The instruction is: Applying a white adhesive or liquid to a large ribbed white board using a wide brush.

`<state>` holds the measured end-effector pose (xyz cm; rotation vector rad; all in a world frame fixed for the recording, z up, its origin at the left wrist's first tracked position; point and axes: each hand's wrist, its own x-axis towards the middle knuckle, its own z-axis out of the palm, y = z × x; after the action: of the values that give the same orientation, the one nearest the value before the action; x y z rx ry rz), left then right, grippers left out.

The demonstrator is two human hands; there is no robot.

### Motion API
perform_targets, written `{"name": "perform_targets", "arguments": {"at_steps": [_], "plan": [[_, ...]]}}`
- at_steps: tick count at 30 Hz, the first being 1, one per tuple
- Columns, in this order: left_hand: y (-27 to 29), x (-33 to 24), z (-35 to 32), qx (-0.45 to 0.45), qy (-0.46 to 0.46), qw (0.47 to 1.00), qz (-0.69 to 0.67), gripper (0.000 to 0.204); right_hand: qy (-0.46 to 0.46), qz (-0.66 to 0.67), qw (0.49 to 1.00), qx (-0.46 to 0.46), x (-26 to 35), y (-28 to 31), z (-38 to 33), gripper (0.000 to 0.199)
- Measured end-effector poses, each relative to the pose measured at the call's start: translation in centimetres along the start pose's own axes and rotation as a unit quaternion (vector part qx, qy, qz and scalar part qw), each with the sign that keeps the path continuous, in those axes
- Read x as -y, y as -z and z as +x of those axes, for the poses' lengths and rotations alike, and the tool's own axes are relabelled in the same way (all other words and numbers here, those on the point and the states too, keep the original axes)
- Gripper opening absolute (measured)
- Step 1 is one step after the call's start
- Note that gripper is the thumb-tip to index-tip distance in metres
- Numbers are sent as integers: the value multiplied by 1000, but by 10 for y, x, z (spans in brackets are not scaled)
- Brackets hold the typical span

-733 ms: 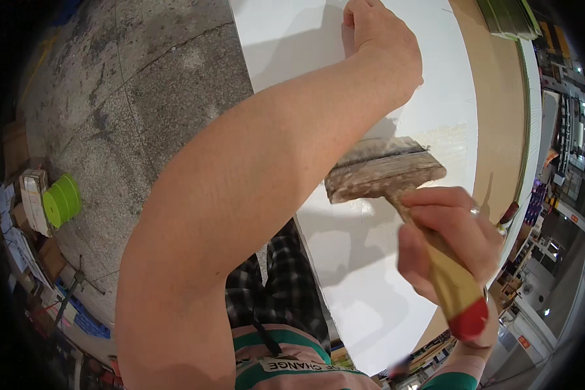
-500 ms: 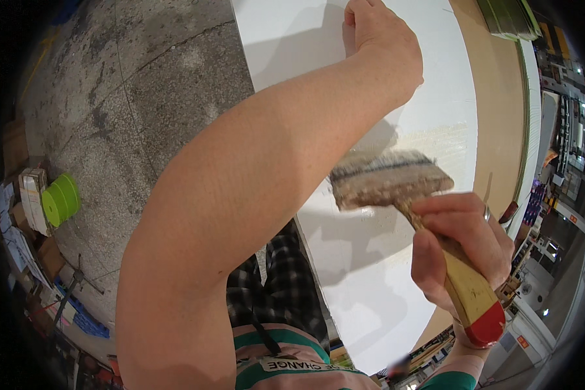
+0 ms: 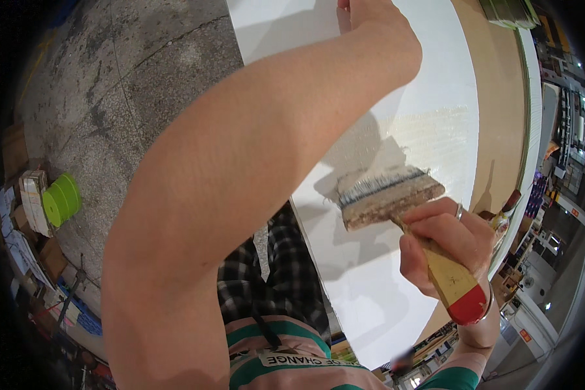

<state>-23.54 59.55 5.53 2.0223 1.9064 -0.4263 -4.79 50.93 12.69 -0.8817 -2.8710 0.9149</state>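
Gripping the brush [image 3: 390, 203] in your right hand [image 3: 450, 239], you point its head forward-left of your fingers, over the board [image 3: 377, 318]; your left hand [image 3: 377, 16] is cropped, its fingers' state unclear.

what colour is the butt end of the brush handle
The butt end of the brush handle is red; the head view shows it.

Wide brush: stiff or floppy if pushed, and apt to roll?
The bristles probably flex, given their frayed ends. The straight handle, in the right hand, is likely stiff. The wide, flat head suggests little rolling.
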Motion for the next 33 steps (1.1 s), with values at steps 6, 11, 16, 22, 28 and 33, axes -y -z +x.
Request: {"name": "perform_targets", "arguments": {"at_steps": [6, 11, 16, 22, 28, 33], "plan": [[1, 5, -4, -3, 15, 1000, -18, 42, 21, 25, 993, -110, 4, 6, 18, 15], [-12, -1, -10, -62, 104, 989, -81, 42, 49, -29, 998, 5, -9, -4, -2, 15], [-15, 16, 0, -46, 35, 992, -109, 44, 103, 35, 988, -109, 1, 0, 9, 18], [-14, 26, -13, -46, 10, 989, -140, 43, 54, -32, 998, 6, -8, -8, -5, 10], [-20, 27, -6, -69, 7, 986, -154, 40, 3, 25, 994, -109, 11, -1, 9, 7], [-35, 40, -2, -93, 4, 982, -165, 36, 72, -27, 997, 8, 0, -15, -7, 10]]}}
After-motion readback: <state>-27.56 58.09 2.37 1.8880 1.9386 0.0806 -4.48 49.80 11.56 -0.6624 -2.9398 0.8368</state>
